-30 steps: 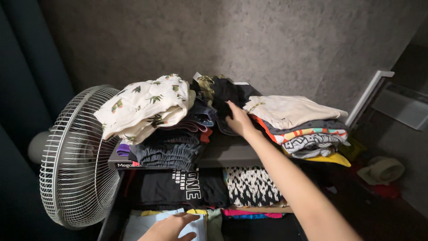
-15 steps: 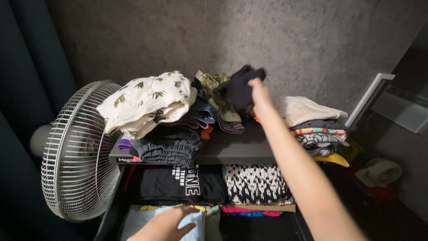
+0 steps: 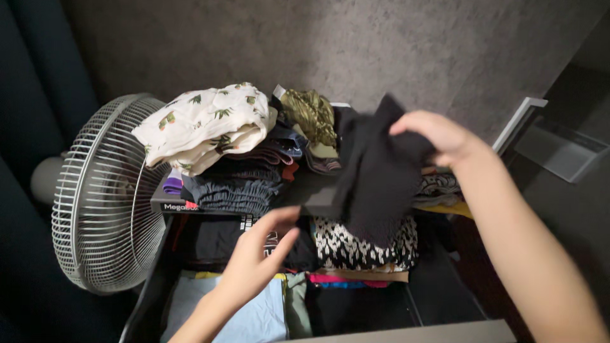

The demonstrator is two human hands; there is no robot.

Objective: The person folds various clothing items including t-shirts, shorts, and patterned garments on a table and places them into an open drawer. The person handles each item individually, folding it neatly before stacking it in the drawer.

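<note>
1. The right hand is closed on a black cloth; it pinches the cloth at its top corner and holds it up in the air.
2. The black cloth hangs down loose from the fingers, in front of the dark shelf, and its lower end covers a part of the black-and-white patterned fabric below.
3. The left hand holds nothing. Its fingers are spread and a little bent, and it is raised near the lower left edge of the hanging cloth, not touching it.
4. On the shelf at the left lies a pile of folded clothes; on top is a cream shirt with small green plants printed on it, and under it are dark grey and blue pieces.
5. Behind the black cloth an olive-green garment lies crumpled near the wall.
6. A white fan stands just beside the shelf at the left, its grille turned to the camera.
7. Under the shelf, a light blue fabric lies in the lower compartment, below the left wrist.
</note>
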